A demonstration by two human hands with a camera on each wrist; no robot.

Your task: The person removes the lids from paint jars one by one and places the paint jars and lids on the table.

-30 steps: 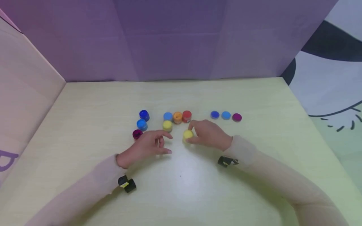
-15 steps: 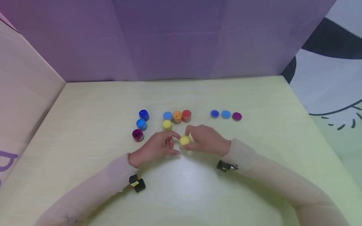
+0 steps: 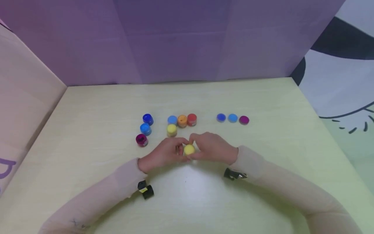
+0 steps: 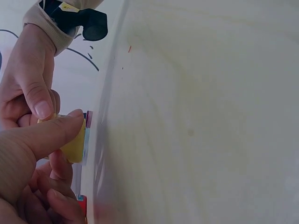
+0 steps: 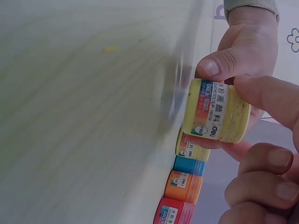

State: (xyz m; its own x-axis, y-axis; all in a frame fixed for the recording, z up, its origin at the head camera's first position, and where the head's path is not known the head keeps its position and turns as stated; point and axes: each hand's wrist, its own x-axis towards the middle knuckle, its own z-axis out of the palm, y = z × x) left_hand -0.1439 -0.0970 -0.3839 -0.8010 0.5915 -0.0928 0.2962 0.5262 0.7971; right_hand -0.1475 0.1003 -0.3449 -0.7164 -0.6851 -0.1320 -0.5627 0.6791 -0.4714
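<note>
A small yellow paint jar (image 3: 189, 149) is between both hands over the middle of the table. My left hand (image 3: 165, 151) grips its labelled body, thumb on one side and fingers on the other. My right hand (image 3: 214, 148) pinches the jar around its ribbed lid (image 5: 237, 115), as the right wrist view shows. A second yellow paint jar (image 3: 172, 130) stands just behind, in front of a row of blue (image 3: 172, 120), orange (image 3: 182, 121) and red (image 3: 192, 119) jars. In the left wrist view, the left thumb (image 4: 51, 133) crosses the held jar and hides part of it.
Left of the row stand lidless dark blue (image 3: 148, 119), light blue (image 3: 145, 129) and magenta (image 3: 142, 140) paint jars. Three loose lids in dark blue (image 3: 221, 117), light blue (image 3: 232, 118) and magenta (image 3: 244, 120) lie to the right. A purple wall (image 3: 181, 42) borders the table's back.
The right hand has brought the yellow jar slightly left and nearer. My left hand has moved right from beside the magenta jar and taken hold of the yellow jar too.
</note>
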